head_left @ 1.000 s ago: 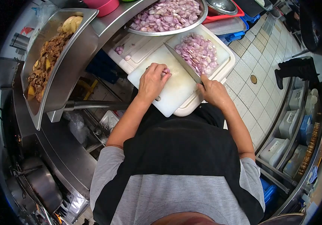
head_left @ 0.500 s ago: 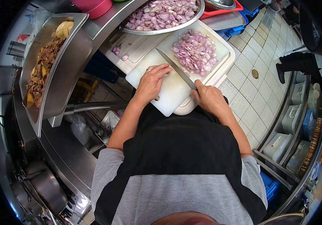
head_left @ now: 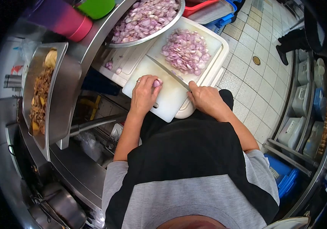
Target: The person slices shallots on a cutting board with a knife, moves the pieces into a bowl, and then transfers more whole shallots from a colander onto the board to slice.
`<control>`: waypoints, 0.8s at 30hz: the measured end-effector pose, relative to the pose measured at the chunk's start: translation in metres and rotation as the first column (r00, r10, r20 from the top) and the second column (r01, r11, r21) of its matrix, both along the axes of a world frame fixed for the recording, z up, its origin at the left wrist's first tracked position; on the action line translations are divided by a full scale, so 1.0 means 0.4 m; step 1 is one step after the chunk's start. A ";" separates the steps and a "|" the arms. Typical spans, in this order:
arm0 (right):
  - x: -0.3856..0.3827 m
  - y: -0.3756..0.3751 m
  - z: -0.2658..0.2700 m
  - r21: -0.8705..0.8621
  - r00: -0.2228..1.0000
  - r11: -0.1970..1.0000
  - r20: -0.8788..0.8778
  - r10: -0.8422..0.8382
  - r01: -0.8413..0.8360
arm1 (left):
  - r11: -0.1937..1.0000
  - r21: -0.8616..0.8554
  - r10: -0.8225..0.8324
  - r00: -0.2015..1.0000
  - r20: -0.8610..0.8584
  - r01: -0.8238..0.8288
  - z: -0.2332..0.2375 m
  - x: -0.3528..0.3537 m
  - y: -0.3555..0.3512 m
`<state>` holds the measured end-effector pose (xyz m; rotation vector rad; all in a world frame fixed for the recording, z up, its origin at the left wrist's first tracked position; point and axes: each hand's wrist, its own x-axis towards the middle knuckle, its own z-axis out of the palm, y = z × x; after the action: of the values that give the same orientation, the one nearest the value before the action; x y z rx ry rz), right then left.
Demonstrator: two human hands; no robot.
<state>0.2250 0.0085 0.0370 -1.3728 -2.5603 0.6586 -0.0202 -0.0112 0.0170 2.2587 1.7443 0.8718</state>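
Observation:
My left hand [head_left: 144, 94] has its fingers closed around a small purple shallot [head_left: 157, 83] over the near left part of the white cutting board [head_left: 166, 108]. In my right hand [head_left: 207, 100] is the handle of a kitchen knife [head_left: 167, 71]. Its long blade points up and left across the board, apart from the shallot. Beyond the blade lies a heap of sliced shallots [head_left: 186, 50]. A few small shallot pieces [head_left: 118, 71] rest left of the board on the cream plastic lid [head_left: 129, 56] beneath it.
A metal bowl [head_left: 139, 42] full of sliced shallots stands at the far side. On the left, a deep steel pan [head_left: 65, 91] holds brown cooked food. Another person's dark-clothed leg [head_left: 295, 42] shows on the tiled floor, near shelves with tubs [head_left: 300, 100].
The whole view has shifted. My left hand, resting flat on the board before, now grips a shallot close to the board's left edge. The knife stays in my right hand.

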 end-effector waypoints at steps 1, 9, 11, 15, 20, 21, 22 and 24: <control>0.000 0.000 0.000 0.002 1.000 1.000 -0.003 0.008 -0.008 | 0.999 0.031 0.033 0.999 0.013 -0.034 0.000 0.002 0.002; 0.001 -0.002 0.007 -0.004 1.000 1.000 0.004 0.024 -0.024 | 0.995 0.060 0.074 0.995 0.069 -0.079 -0.001 0.013 0.025; 0.001 -0.001 0.006 -0.003 1.000 1.000 0.001 0.023 -0.023 | 0.995 0.067 0.068 0.997 0.038 -0.070 0.000 0.010 0.028; -0.001 -0.002 0.009 -0.008 1.000 1.000 0.010 0.020 -0.020 | 0.993 0.101 0.064 0.998 -0.030 -0.061 -0.012 0.003 0.025; -0.003 -0.003 0.000 0.012 1.000 1.000 0.015 0.019 -0.020 | 0.997 0.049 0.070 0.995 -0.072 -0.066 -0.008 -0.001 0.018; -0.004 -0.002 0.000 0.012 1.000 1.000 0.018 0.024 -0.024 | 0.995 0.080 0.066 0.996 -0.054 -0.061 -0.010 -0.016 0.028; -0.004 -0.002 0.000 0.010 0.999 1.000 0.027 0.022 -0.022 | 0.992 0.111 0.062 0.997 -0.036 -0.058 -0.008 -0.031 0.039; -0.004 -0.002 0.001 0.009 0.999 1.000 0.038 0.027 -0.027 | 0.987 0.109 0.120 0.992 -0.031 -0.116 0.007 -0.076 0.071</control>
<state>0.2233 0.0078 0.0375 -1.3623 -2.6122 0.6308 -0.0508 0.0173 0.0197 2.2710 1.9085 0.9744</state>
